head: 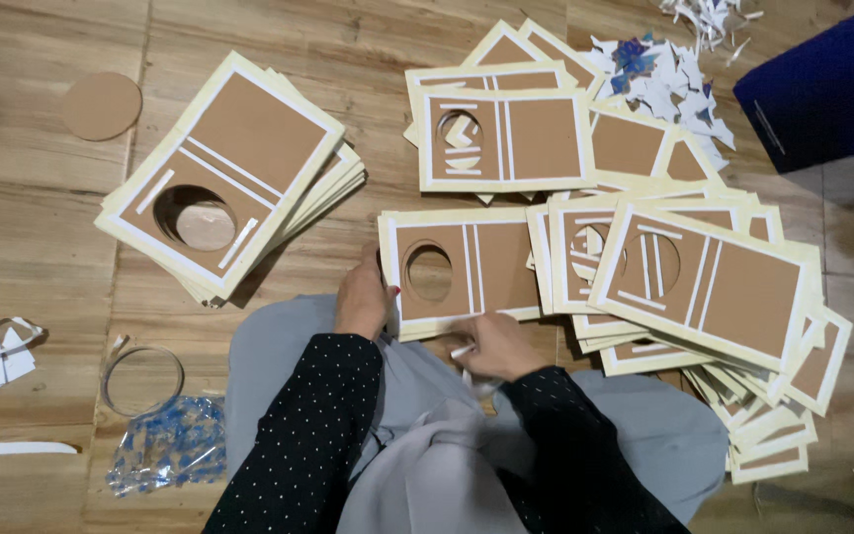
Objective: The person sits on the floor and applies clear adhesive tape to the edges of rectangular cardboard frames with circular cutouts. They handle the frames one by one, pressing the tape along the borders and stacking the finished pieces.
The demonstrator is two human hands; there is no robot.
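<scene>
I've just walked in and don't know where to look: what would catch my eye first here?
Probably the brown cardboard cards with white stripes and round cut-outs: a neat stack at the left, a sprawling heap at the right. In the middle, the person's left hand steadies one card on the wooden floor, while the right hand works at its lower edge. A dark blue box sits at the top right.

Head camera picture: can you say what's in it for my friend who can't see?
A person's left hand and right hand hold a brown card with a round hole over their lap. Stacks of similar cards lie around on the wooden floor, with a cardboard disc.
</scene>
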